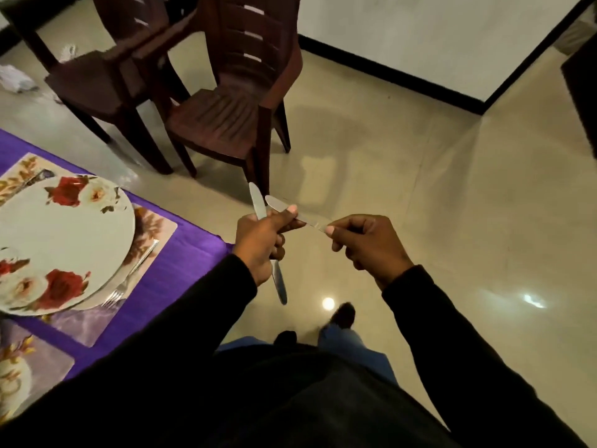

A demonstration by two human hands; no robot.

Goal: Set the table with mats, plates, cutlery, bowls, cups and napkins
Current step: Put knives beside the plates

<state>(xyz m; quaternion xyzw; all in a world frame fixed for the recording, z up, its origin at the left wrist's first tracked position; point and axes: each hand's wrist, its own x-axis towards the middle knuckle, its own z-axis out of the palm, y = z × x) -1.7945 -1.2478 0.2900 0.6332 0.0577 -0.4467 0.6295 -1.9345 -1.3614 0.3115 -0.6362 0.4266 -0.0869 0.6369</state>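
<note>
My left hand (258, 244) grips a steel knife (257, 202) whose ends stick out above and below the fist, over the floor just off the table corner. A second knife (277, 203) lies across between my hands: the left thumb and finger touch it near the blade, and my right hand (365, 244) pinches its handle end. On the purple tablecloth (181, 257) at the left, a white plate with red roses (64, 244) sits on a floral mat (151, 231). A fork (129, 279) lies on the mat beside the plate's right rim.
Two dark brown plastic chairs (232, 108) stand on the glossy tiled floor beyond the table corner. Another floral mat (29, 367) lies at the lower left. White walls with black skirting meet at the upper right. My feet show on the floor below my hands.
</note>
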